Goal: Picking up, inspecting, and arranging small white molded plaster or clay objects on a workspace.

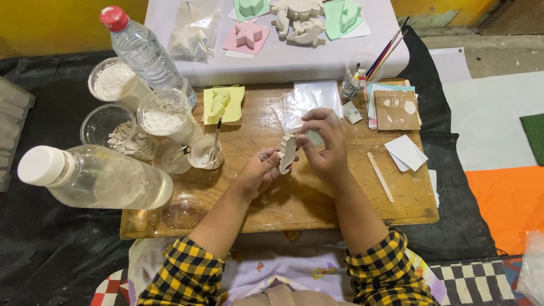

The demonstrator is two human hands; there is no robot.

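Note:
Both my hands meet over the middle of a wooden board [317, 201]. Between them is a small white plaster seahorse figure [287, 153], held upright on its edge. My left hand [258, 173] pinches its lower side with the fingertips. My right hand [323, 144] curls over its upper right side, and something pale green shows under those fingers; I cannot tell what it is. A yellow mould with a seahorse shape [222, 103] lies on the board behind my left hand.
Two clear plastic bottles [93, 177] [144, 51] and several cups of white powder [161, 116] crowd the left. A wooden stick [381, 177], white cards [407, 152], a brown card [396, 110] and a cup of brushes [360, 76] sit right. Coloured moulds and plaster figures [297, 17] lie at the back.

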